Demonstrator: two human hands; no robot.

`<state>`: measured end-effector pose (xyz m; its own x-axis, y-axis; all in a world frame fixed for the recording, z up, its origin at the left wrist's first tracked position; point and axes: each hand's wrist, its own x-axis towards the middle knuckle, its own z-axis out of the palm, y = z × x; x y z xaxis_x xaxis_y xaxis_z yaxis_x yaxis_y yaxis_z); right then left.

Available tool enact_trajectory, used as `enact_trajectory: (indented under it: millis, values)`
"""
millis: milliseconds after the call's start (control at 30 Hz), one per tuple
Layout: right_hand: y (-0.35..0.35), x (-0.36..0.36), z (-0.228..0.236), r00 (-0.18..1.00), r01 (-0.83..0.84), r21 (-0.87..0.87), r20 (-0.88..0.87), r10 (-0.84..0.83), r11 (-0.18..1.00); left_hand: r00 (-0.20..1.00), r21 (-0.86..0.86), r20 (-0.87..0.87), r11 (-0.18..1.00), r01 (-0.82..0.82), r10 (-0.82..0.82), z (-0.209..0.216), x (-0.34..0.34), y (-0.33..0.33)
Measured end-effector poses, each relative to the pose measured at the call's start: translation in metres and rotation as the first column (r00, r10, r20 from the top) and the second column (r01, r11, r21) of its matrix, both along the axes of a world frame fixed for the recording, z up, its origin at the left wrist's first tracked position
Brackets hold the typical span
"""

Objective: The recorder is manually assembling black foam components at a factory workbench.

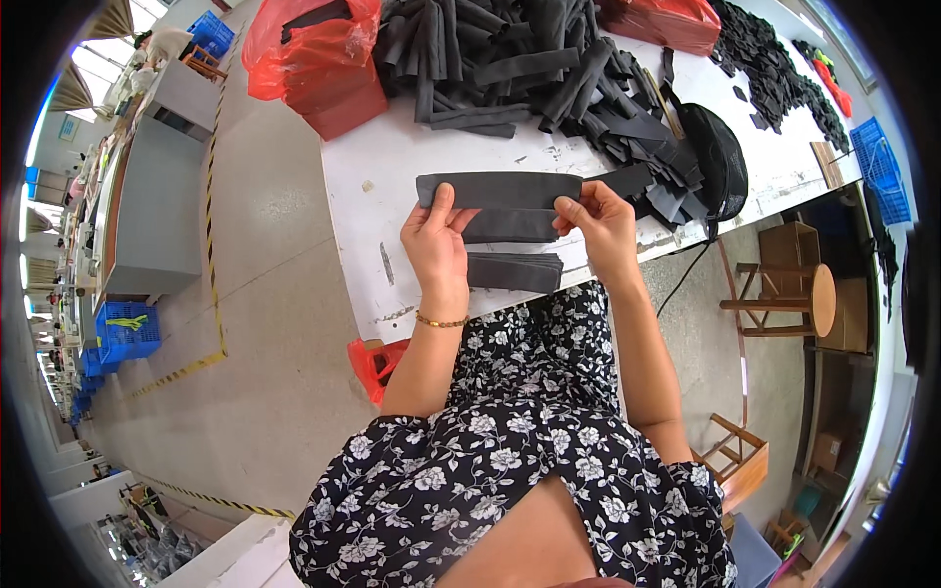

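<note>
A flat black fabric strip (505, 189) is stretched level between my two hands above the white table. My left hand (438, 235) pinches its left end, thumb on top. At the other end my right hand (600, 223) grips the right corner between thumb and fingers. Just below the held strip, a second black strip (510, 226) shows between my hands; whether I also hold it I cannot tell. Nearer to me, a neat stack of black strips (515, 272) lies at the table's front edge.
A large heap of black strips (490, 59) covers the table's far part. Red plastic bags (319, 73) stand at the back left. A black mesh fan (714, 162) is on the right, its cable hanging down. Wooden stools (784, 299) stand on the floor at right.
</note>
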<state>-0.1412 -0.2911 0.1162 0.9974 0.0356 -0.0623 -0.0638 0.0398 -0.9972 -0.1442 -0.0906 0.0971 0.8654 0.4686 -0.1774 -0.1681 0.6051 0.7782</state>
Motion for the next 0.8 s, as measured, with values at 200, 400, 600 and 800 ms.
enact_trajectory:
  millis: [200,400,600,800]
  values:
    - [-0.011,-0.003,-0.014,0.997,0.007,0.32,-0.079,0.019,0.947,0.978,-0.219,-0.111,0.964,0.151,-0.178,-0.012,0.002,0.005]
    - [-0.008,-0.01,0.003,0.997,0.041,0.083,-0.072,-0.035,0.996,0.974,0.285,-0.04,0.932,0.224,-0.222,0.009,0.003,0.039]
    - [0.008,-0.015,-0.058,0.996,0.088,-0.483,0.064,-0.065,0.871,0.969,0.876,-0.249,0.428,0.221,0.009,-0.051,-0.001,0.058]
    - [0.013,-0.006,-0.076,0.99,0.114,-0.725,0.141,-0.016,0.68,0.965,0.931,-0.258,0.279,0.235,0.047,-0.079,0.008,0.058]
